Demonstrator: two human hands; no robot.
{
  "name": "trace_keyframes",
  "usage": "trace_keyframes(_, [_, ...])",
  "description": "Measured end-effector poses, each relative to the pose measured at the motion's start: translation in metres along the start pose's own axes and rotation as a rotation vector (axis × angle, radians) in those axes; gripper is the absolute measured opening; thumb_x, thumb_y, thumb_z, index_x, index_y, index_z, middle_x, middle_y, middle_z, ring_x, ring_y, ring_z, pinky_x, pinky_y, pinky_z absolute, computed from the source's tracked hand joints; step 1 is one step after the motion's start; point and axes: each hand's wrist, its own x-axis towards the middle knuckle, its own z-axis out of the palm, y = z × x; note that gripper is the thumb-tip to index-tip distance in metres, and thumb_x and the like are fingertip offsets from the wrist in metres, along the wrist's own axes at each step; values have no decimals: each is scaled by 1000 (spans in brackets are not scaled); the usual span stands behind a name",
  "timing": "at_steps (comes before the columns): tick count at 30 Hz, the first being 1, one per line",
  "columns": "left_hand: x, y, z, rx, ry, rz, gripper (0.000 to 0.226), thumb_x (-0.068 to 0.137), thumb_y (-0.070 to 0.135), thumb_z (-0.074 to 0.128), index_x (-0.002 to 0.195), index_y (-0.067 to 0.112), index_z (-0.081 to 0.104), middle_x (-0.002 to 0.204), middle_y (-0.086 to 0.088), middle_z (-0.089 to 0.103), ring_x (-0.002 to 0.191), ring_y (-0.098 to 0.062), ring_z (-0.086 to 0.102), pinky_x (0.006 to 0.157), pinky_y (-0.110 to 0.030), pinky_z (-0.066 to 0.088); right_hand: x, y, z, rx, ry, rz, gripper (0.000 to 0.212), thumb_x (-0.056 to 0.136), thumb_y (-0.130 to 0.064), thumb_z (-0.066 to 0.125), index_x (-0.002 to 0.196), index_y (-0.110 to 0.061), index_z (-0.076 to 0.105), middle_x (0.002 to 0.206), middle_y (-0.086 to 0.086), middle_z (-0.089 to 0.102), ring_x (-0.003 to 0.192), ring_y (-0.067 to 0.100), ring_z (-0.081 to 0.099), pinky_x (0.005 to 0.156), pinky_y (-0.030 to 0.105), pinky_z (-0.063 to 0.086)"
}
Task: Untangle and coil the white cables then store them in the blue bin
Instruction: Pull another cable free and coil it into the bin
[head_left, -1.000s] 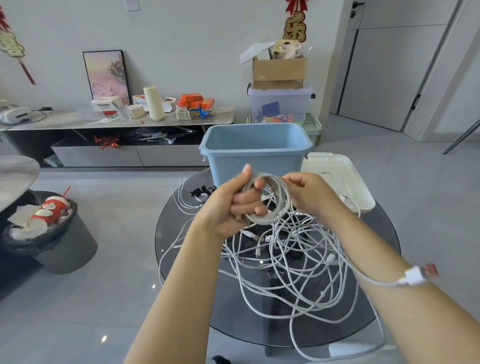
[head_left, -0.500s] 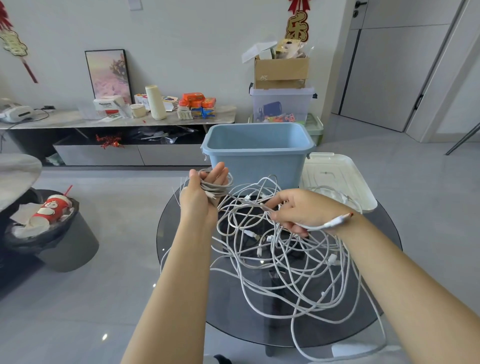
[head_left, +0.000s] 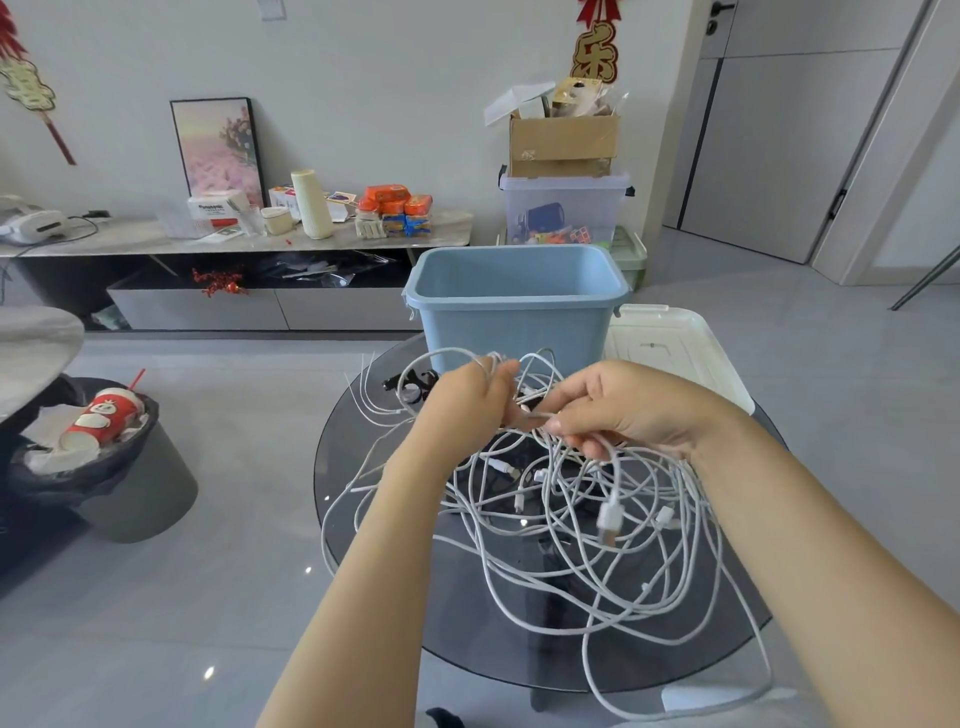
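Observation:
A tangle of white cables (head_left: 582, 525) lies on a round dark glass table (head_left: 363, 467). Behind it stands the blue bin (head_left: 514, 306), open at the top; no cable shows inside it. My left hand (head_left: 467, 400) grips a small coil of white cable, loops sticking up past the fingers. My right hand (head_left: 623, 410) pinches a strand of the same cable close to the left hand, and a white plug (head_left: 609, 517) hangs below it. Several cable loops trail over the table's front edge.
A white lid (head_left: 670, 348) lies on the table right of the bin. Black clips (head_left: 413, 387) sit left of the bin. A dark waste bin (head_left: 104, 467) with a red cup stands on the floor at left. A low shelf with clutter lines the back wall.
My left hand has come right and lower with the coil, back over the table. My right hand moved toward it, and the cable's plug end now hangs below the right hand.

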Motion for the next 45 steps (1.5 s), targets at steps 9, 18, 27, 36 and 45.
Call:
trace_keyframes(9, [-5,2,-8,-986,-846,-230,53,102,39,21,66,11,49,35,11,27,27,-6,26,68,-31,54,6,12,-13,-467,537,-348,9,91,-28,59,86,-32,66,79,-24,64,81,2,59,81,29,45])
trace_keyframes(18, [-4,-4,-19,-1298,-704,-220,38,89,34,57,56,16,51,34,14,22,25,-3,21,50,-23,48,8,19,-6,-464,134,-50,54,86,-62,35,118,-27,63,99,-8,65,96,12,61,96,31,43])
trace_keyframes(27, [-9,4,-14,-953,-949,-202,42,94,25,39,56,19,53,34,14,22,26,-1,23,50,-22,47,0,5,3,-407,-118,-218,83,74,-57,60,144,-50,15,153,-27,11,137,-12,12,112,16,16])
trace_keyframes(36, [-10,-4,-21,-1101,-959,-43,29,90,37,58,67,20,57,40,12,19,31,-5,24,62,-23,50,2,9,5,34,-87,-268,36,70,-16,72,103,-15,58,96,-2,71,95,6,65,83,20,49])
trace_keyframes(45, [-5,7,-10,-753,-356,-42,30,100,29,42,85,4,50,51,8,42,57,-15,51,80,-37,44,15,13,4,-211,406,-263,12,87,-31,63,93,-21,61,75,-8,65,67,4,60,71,25,48])
